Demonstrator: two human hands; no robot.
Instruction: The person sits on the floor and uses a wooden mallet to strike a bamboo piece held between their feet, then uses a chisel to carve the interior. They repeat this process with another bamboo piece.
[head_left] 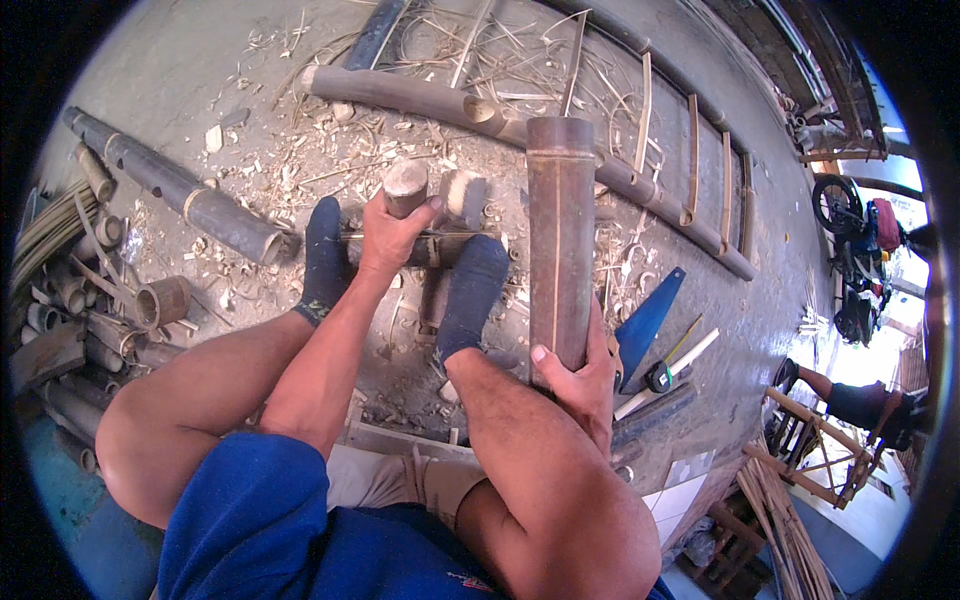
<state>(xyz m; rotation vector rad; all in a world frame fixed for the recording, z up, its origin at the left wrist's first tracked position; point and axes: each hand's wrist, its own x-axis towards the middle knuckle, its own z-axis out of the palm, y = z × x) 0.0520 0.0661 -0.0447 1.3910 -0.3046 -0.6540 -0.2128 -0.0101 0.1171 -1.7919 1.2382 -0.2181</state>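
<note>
My left hand [385, 235] is closed around a short round piece of wood [406, 185], its pale cut end facing up. A thick brown bamboo tube [560, 230] stands nearly upright in my right hand [580, 385], gripped near its lower end beside my right knee. Between my socked feet lies a shorter dark bamboo piece [437, 250], just below my left hand and partly hidden by it. Next to my right foot sits a pale-faced block with a grey side [463, 197].
A bamboo ladder-like frame [640, 180] lies ahead to the right. A blue-bladed saw [650, 320] and tape measure [659, 376] rest right of my right hand. Bamboo lengths [185, 195] and offcuts [160, 302] lie left. Shavings cover the floor. Far right are a motorbike [850, 220] and a person's leg [830, 385].
</note>
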